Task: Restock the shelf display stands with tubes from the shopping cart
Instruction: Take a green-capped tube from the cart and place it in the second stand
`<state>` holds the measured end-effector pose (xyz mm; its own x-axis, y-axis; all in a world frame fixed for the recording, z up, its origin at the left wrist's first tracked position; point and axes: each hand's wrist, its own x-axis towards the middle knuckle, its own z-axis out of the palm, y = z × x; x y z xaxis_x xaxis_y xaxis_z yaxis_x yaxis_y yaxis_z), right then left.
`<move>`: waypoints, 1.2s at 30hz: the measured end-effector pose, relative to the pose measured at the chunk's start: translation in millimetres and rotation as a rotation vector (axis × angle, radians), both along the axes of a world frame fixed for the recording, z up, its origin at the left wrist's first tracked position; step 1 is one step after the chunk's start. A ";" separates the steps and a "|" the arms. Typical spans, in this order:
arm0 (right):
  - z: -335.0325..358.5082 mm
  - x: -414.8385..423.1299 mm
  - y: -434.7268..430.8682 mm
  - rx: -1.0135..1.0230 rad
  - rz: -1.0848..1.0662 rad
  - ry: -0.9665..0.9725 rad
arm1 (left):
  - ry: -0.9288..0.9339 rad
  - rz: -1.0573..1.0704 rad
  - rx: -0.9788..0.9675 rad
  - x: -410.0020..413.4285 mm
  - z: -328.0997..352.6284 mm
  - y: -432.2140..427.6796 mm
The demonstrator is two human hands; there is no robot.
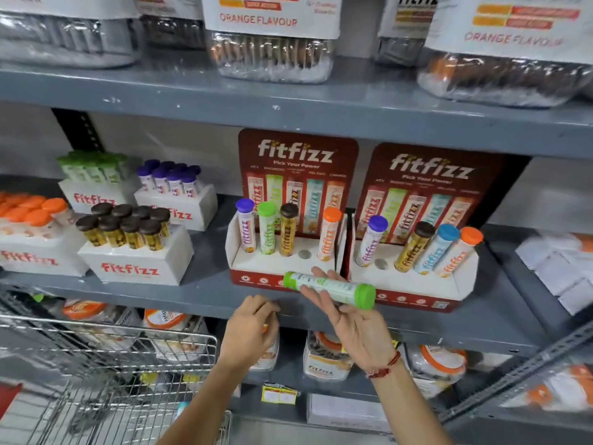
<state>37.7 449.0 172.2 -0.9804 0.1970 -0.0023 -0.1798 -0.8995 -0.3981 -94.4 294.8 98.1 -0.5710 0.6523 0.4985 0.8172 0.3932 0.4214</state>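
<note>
Two red and white display stands sit on the grey middle shelf. The left stand (256,266) holds several upright tubes, with one bare hole (304,254) between the brown-capped and orange-capped tubes. The right stand (414,284) also holds several tubes, and has a bare hole (381,264) beside the purple-capped one. A green-capped tube (330,289) lies sideways across the fingers of my right hand (359,326), in front of the two stands. My left hand (250,329) is curled at the shelf's front edge, and I cannot tell what it holds. The wire shopping cart (106,364) stands at lower left.
White boxes packed with orange-capped (29,213), brown-capped (128,226), green-capped (93,168) and purple-capped (170,178) tubes fill the shelf's left half. Large clear jars (272,56) line the shelf above, more jars (324,358) sit below, and white packets (558,268) lie at right.
</note>
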 end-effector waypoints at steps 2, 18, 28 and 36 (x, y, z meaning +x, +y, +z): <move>3.1 1.5 4.0 0.022 -0.038 -0.009 | 0.024 -0.030 -0.013 1.6 -0.1 4.8; 31.3 32.3 73.6 0.938 -0.470 -0.426 | 0.030 -0.229 -0.193 25.8 -9.0 53.9; 36.6 42.7 99.9 1.013 -0.552 -0.465 | 0.019 -0.235 -0.173 22.0 -16.2 54.2; 31.8 40.1 102.6 0.918 -0.481 -0.334 | 0.018 -0.240 -0.149 22.6 -16.3 53.2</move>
